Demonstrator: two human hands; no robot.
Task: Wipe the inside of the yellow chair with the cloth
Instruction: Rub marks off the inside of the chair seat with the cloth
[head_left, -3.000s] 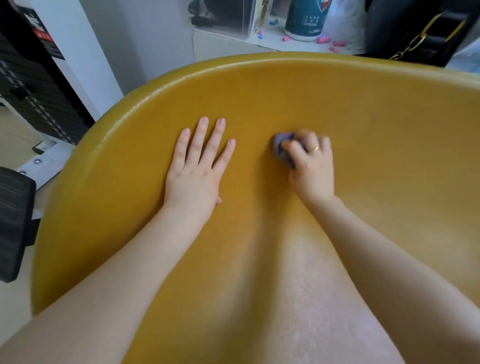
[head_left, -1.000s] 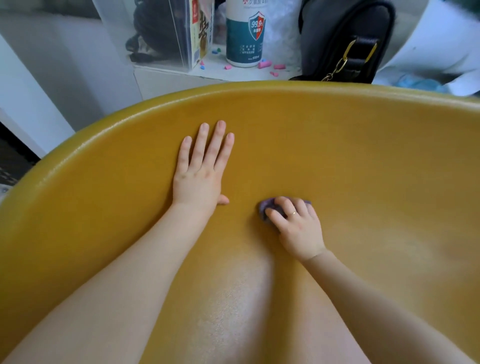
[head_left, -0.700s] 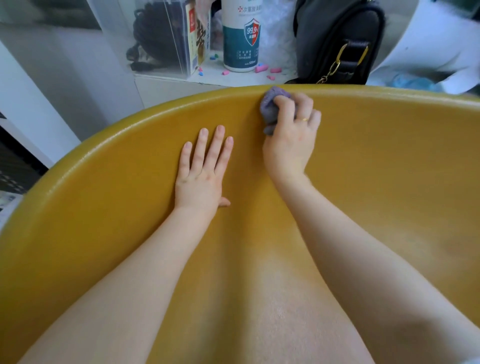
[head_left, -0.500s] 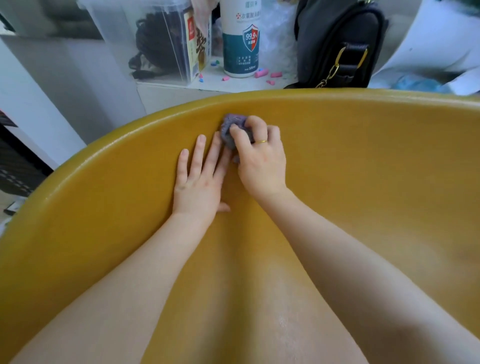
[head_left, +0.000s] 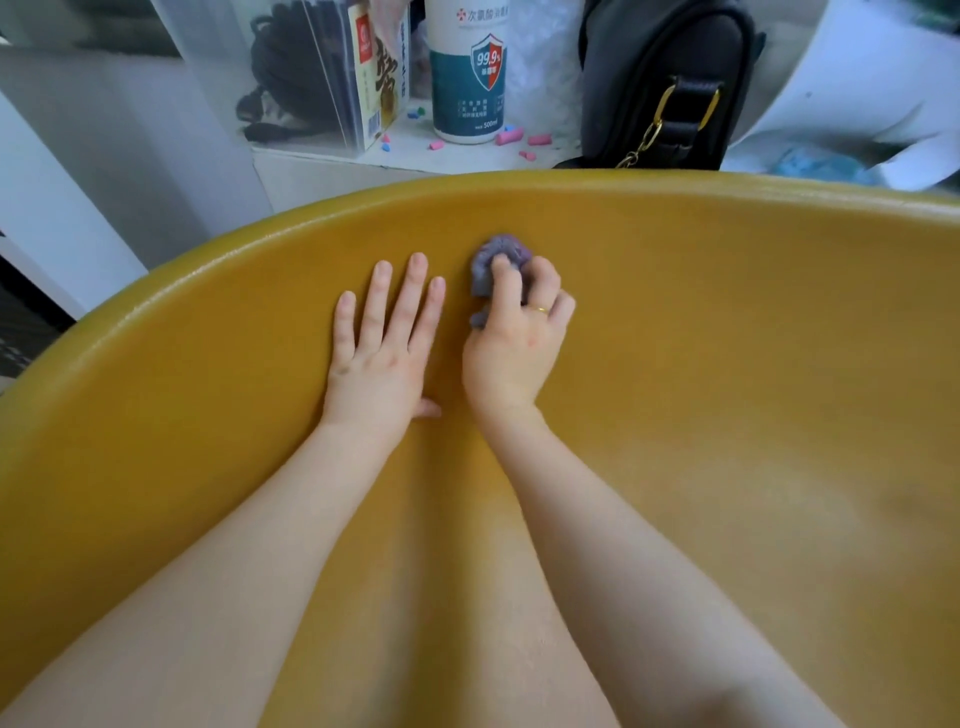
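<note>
Change since half a second earlier: right hand and its cloth had shifted rightward off the left hand's fingers, so a narrow strip of chair surface showed between the two hands; the left hand had kept its place.
Landmark: smooth, glossy mustard-yellow moulded chair shell, its curved rim running across the upper part of the view.
Left hand: lay flat, palm down, on the inner wall of the chair below the rim, fingers straight and slightly spread, gripping nothing; thumb tucked low toward the right hand.
Right hand: curled shut around the cloth, pressing it against the chair's inner wall just right of the left hand; a thin gold ring sat on one finger.
Cloth: small crumpled purple-grey cloth, bunched under the right fingers, protruding above and to the left of them, a little below the chair rim.
Beyond the chair rim: white shelf carrying a white-and-teal cylindrical bottle, scattered small pink and blue pieces, a clear plastic box, and a black handbag with gold chain hardware.
Forearms: both bare, reaching from the lower edge up across the chair seat.
</note>
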